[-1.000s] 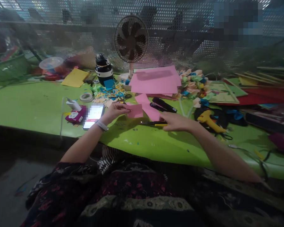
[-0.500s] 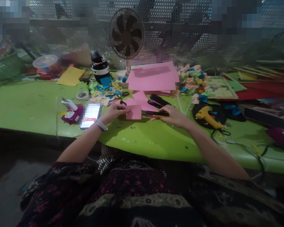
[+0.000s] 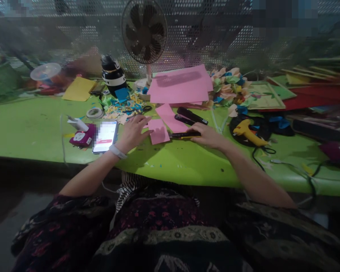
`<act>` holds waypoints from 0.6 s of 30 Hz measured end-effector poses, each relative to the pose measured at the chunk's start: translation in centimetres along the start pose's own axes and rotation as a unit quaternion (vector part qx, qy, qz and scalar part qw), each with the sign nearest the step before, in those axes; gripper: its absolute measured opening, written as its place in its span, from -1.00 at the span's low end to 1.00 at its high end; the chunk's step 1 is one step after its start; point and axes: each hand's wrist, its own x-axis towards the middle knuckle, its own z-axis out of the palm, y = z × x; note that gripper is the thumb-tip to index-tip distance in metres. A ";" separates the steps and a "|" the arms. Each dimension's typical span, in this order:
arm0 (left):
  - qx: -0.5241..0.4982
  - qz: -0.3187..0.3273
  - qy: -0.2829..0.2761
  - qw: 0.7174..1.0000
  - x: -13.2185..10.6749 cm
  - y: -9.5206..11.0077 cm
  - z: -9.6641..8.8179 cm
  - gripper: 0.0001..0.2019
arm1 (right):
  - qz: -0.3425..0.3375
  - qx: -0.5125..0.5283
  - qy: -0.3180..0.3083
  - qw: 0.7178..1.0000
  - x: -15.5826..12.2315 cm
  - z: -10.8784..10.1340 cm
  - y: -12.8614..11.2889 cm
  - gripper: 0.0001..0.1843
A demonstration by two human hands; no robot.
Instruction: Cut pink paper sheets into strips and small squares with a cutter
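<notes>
- One pink square [image 3: 159,133] on the green tabletop [image 3: 172,166], between the left hand [image 3: 134,132] and the right hand [image 3: 205,135].
- Left hand with fingers and thumb spread, thumb tip at the left edge of the square; cannot tell whether pressing on it.
- Right hand wrapped round a black-and-yellow tool [image 3: 187,135], nearly level, tip pointing left at the right edge of the square; cannot tell whether touching or just beside.
- Just behind the tool, a black stapler [image 3: 192,115], overlapping a pink strip [image 3: 168,113].
- Behind the strip, large pink sheets [image 3: 180,85], with paper petals [image 3: 231,83] to their right.
- Behind the left hand, coloured scraps [image 3: 130,105]; farther back, a black bottle [image 3: 113,77] and a fan [image 3: 144,32].
- Near the left wrist, a lit phone [image 3: 106,136], with tape [image 3: 95,116] behind it.
- Right of the right hand, a yellow glue gun [image 3: 248,133].
</notes>
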 end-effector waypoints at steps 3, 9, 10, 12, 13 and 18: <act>0.035 0.103 -0.119 0.987 0.3 -0.1 -0.1 -0.55 | 0.000 0.002 -0.007 1.000 0.1 -0.1 0.0 -0.68; 0.009 0.145 -0.270 0.952 0.3 -1.2 2.1 -0.43 | -0.019 0.019 -0.047 0.999 -0.7 -0.6 0.3 -0.70; 0.009 0.146 -0.273 0.951 0.2 -1.3 2.3 -0.42 | -0.021 0.021 -0.051 0.998 -0.9 -0.7 0.3 -0.70; 0.011 0.149 -0.272 0.950 0.1 -1.6 2.5 -0.42 | -0.022 0.022 -0.049 0.998 -1.3 -0.6 0.3 -0.68; 0.012 0.150 -0.272 0.951 0.0 -1.7 2.5 -0.42 | -0.022 0.022 -0.045 0.999 -1.3 -0.5 0.2 -0.67; 0.006 0.147 -0.262 0.954 -0.1 -1.7 2.5 -0.41 | -0.018 0.025 -0.025 0.999 -1.3 0.6 -0.6 -0.65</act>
